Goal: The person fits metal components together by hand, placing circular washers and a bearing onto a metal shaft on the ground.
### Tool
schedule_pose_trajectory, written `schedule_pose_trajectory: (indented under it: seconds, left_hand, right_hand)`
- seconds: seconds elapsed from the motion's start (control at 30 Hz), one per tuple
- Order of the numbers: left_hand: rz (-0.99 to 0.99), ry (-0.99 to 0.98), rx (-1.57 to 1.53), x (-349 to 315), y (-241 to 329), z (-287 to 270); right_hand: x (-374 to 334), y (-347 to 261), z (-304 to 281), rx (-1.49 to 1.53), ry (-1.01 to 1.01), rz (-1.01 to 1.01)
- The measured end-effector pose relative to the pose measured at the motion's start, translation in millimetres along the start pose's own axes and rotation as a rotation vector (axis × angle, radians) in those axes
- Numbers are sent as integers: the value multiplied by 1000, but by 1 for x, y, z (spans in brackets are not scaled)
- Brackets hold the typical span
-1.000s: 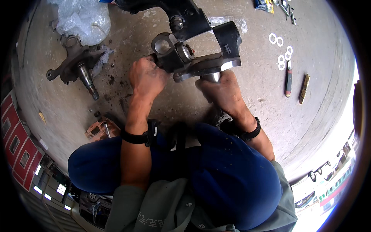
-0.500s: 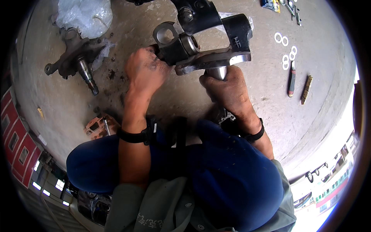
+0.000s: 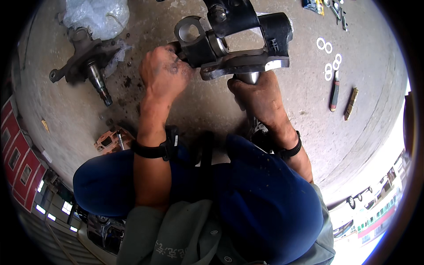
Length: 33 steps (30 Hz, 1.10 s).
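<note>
A black steering knuckle [image 3: 205, 52] with a ring-shaped eye sits against the dark end of an axle beam [image 3: 229, 20] in front of me. My left hand [image 3: 165, 70] is closed round the knuckle's left arm, its fingers mostly hidden behind. Below the flange, the shiny spindle [image 3: 248, 77] comes down into my right hand [image 3: 261, 95], whose thumb and fingers wrap round it. A bright round collar shows between the knuckle's eye and the beam.
Another steering knuckle [image 3: 84, 57] lies on the concrete floor at left, beside a clear plastic bag [image 3: 97, 17]. An orange-brown metal part [image 3: 108, 140] is near my left knee. White rings [image 3: 328, 71], a dark-handled knife-like tool [image 3: 335, 97] and a brownish bar [image 3: 351, 104] lie at right.
The view has shifted slightly. Both hands keep their grip, and the flange sits a little higher in the picture. My right hand has moved up slightly with it.
</note>
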State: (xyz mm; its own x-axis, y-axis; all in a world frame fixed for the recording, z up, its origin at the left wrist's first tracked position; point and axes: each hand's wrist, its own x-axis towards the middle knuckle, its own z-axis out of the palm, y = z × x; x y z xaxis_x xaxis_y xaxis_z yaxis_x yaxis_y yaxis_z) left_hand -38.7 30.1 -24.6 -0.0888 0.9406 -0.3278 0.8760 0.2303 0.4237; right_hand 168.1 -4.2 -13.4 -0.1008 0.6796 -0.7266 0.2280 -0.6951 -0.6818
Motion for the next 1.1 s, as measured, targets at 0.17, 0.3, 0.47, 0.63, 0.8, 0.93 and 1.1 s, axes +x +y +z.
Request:
schedule_pose_trajectory:
  seconds: [0.17, 0.3, 0.47, 0.63, 0.8, 0.93, 1.1]
  left_hand:
    - [-48, -17, -25, 2, -1, 4]
    - [-20, 28, 17, 3, -3, 4]
    - [-28, 43, 43, 3, -1, 6]
    - [38, 39, 4, 1, -12, 9]
    - [56, 110, 56, 20, -20, 5]
    - [-15, 112, 43, 10, -8, 1]
    - [-71, 68, -11, 16, 1, -6]
  right_hand:
    - [12, 10, -2, -11, -16, -72]
    - [0, -3, 0, -4, -30, 3]
    - [17, 5, -4, -111, -19, -95]
    - [7, -19, -6, -64, -61, -2]
    - [10, -23, -5, -119, -81, -81]
    - [23, -14, -10, -146, -100, -80]
    - [24, -13, -7, -147, -39, -114]
